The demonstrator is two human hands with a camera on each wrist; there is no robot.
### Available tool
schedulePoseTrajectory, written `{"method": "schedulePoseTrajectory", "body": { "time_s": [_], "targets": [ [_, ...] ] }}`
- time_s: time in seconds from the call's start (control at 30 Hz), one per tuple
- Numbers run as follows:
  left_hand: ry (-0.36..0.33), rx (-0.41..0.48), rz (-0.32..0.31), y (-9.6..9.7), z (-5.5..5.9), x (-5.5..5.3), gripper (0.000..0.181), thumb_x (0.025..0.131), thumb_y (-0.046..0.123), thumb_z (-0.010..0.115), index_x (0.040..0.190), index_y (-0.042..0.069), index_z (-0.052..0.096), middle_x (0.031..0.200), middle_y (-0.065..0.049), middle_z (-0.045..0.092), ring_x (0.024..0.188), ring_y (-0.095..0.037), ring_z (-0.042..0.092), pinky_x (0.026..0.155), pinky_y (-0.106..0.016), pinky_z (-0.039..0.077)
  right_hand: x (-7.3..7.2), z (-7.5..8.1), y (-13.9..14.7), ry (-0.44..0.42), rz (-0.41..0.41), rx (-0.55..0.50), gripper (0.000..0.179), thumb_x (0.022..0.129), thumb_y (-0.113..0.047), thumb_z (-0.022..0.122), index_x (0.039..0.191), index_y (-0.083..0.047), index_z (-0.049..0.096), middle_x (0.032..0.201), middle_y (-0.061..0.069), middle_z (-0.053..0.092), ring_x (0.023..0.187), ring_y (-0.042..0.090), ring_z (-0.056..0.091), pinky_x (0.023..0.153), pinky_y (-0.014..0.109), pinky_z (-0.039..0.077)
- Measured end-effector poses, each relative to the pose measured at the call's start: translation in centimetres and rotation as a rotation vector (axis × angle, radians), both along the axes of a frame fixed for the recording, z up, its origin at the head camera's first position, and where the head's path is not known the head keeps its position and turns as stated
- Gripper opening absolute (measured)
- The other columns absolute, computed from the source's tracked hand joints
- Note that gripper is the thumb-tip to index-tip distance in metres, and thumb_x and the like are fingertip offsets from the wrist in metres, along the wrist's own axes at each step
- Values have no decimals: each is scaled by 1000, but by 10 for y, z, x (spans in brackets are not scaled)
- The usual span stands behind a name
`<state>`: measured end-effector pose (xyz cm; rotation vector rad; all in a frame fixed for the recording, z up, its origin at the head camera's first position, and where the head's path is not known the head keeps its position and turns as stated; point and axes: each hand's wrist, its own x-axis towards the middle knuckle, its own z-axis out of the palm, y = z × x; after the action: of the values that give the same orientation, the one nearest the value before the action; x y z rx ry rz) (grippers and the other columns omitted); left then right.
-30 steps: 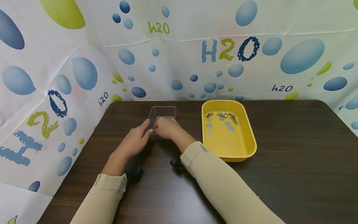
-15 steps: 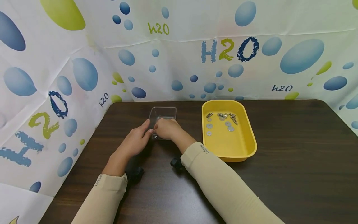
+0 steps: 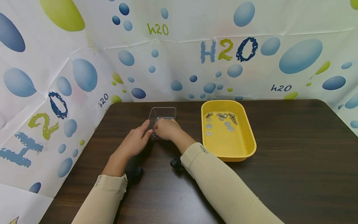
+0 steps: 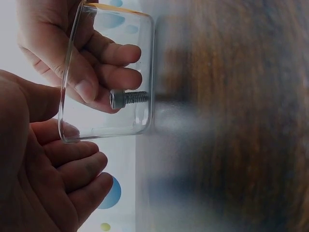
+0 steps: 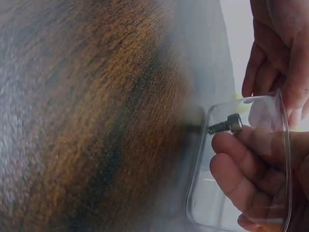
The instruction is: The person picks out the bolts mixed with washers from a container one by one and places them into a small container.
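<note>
A clear plastic box (image 3: 163,109) stands on the table left of centre. My left hand (image 3: 135,140) pinches its left rim between thumb and forefinger, the other fingers stretched out. My right hand (image 3: 167,128) reaches down into the box with curled fingers. At those fingertips a metal socket-head bolt (image 4: 128,98) is held by its head, which points up, while the thread reaches the box floor. In the right wrist view the bolt (image 5: 226,124) leans slightly, and the right thumb is hidden there. From the head view, the right hand covers much of the box's inside.
To the right stands a yellow tray (image 3: 229,146). Several bolts (image 3: 232,118) and flat washers (image 3: 230,128) lie loose in it. Dark wooden table (image 3: 293,161) surrounds both containers, with a printed white cloth (image 3: 179,68) hanging behind. Black wrist cameras (image 3: 135,174) sit under both wrists.
Both hands stay almost still at the box. A small glint of metal now shows under the right fingertips near the front wall; it was less visible one second ago.
</note>
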<state>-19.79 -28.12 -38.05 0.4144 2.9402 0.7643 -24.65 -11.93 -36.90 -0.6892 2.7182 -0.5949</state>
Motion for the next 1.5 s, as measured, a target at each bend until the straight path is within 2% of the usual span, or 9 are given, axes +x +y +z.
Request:
{"method": "schedulePoseTrajectory", "body": {
  "time_s": [0.2, 0.43, 0.93, 1.27, 1.5],
  "targets": [
    [-1, 0, 0, 1, 0, 0, 58, 107, 28, 38, 153, -4, 25, 159, -21, 25, 145, -37, 31, 117, -54, 27, 0, -1, 0, 10, 7, -4, 29, 102, -32, 52, 117, -23, 75, 121, -7, 71, 108, 14, 64, 97, 37, 39],
    [-11, -10, 1, 0, 0, 0, 59, 107, 31, 38, 154, -2, 23, 160, -20, 24, 145, -36, 30, 117, -54, 26, 1, 1, 1, -7, 2, -7, 28, 102, -31, 53, 116, -24, 75, 112, -7, 73, 98, 13, 64, 94, 36, 40],
    [-19, -14, 2, 1, 2, 1, 59, 107, 30, 37, 154, -3, 23, 160, -21, 24, 146, -36, 29, 117, -54, 26, 2, 1, 1, 2, -9, -5, 28, 102, -32, 52, 114, -24, 76, 104, -8, 74, 90, 12, 62, 91, 35, 40],
    [-18, -8, 5, 0, 2, -1, 59, 107, 30, 38, 154, -3, 23, 160, -20, 24, 146, -36, 29, 117, -54, 26, 1, 2, 0, 0, 2, 15, 29, 103, -29, 50, 118, -24, 74, 114, -8, 72, 104, 13, 63, 97, 37, 40],
    [-22, -4, -1, 1, 0, 0, 60, 107, 31, 39, 154, -4, 23, 160, -22, 23, 145, -37, 29, 116, -55, 26, -2, 3, -1, -26, 16, 36, 27, 102, -31, 53, 115, -21, 75, 109, -6, 73, 92, 14, 63, 93, 39, 41]
  ]
}}
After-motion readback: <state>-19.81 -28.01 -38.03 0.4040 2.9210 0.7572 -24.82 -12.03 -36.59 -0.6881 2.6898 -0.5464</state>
